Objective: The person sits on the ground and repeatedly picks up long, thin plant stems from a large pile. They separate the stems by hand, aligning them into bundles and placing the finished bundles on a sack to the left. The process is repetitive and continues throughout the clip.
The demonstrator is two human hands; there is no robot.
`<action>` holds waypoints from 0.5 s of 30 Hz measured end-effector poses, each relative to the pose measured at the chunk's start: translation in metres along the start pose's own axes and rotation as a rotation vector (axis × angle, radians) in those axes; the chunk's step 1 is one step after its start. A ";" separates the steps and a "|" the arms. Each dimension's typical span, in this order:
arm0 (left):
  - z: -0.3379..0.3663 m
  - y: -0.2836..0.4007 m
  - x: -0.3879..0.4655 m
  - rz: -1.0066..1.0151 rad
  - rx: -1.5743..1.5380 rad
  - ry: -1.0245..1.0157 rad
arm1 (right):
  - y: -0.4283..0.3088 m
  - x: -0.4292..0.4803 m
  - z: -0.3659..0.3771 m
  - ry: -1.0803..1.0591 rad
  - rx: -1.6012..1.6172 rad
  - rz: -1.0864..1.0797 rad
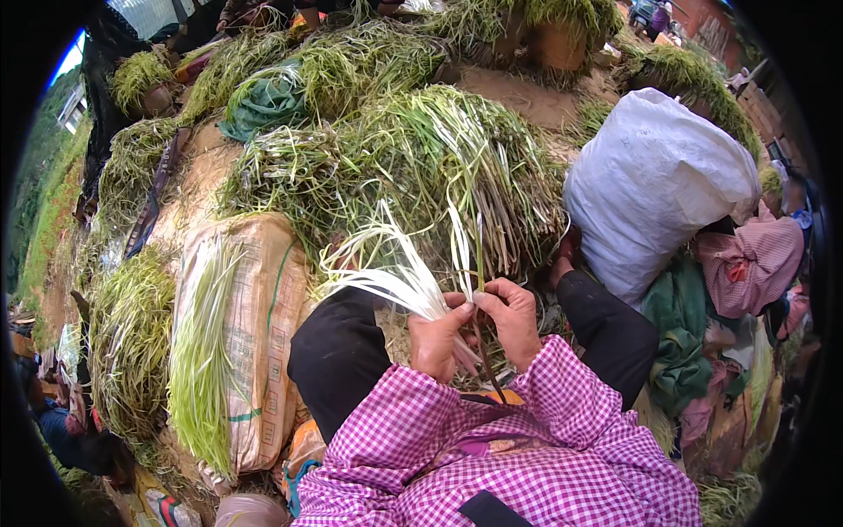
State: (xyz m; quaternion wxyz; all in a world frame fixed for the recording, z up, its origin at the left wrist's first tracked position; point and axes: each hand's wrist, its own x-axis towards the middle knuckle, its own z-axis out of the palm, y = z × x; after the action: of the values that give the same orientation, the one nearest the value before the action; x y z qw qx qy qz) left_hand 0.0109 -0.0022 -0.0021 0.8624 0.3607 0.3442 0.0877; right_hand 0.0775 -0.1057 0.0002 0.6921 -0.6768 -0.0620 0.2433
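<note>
My left hand [435, 342] grips a fanned bundle of peeled white stalks [398, 286], their pale ends poking out below the fist. My right hand [514, 316] pinches a thin stalk with a brown lower sheath [486, 359] between thumb and fingers. The two thumbs nearly meet, and a split white stalk [459, 244] rises between them. Just beyond the hands lies a large heap of unpeeled green stalks [497, 178], brown ends towards me. To my left, a layer of peeled pale-green stalks [204, 356] rests on a stuffed woven sack [263, 329].
A full white sack [658, 184] stands at the right, beside green cloth [678, 336] and a pink checked cloth [751, 260]. More stalk heaps [132, 342] lie leftward and ahead, with a green cloth bundle [267, 109] among them. Other people sit at the far edge and lower left.
</note>
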 end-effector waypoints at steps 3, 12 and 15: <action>0.003 0.002 -0.001 0.002 -0.012 0.002 | 0.001 -0.005 -0.003 0.024 -0.103 -0.093; -0.005 0.020 -0.004 0.213 -0.282 0.189 | 0.029 -0.045 -0.070 -0.186 -0.599 -0.349; -0.011 0.025 -0.002 0.345 -0.314 0.212 | 0.060 -0.050 -0.093 -0.367 -1.240 -0.387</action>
State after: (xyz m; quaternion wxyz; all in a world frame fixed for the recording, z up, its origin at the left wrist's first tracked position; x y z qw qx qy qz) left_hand 0.0044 0.0210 0.0104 0.8393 0.2647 0.3481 0.3231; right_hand 0.0574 -0.2134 -0.0526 0.1849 -0.8733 -0.4268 0.1452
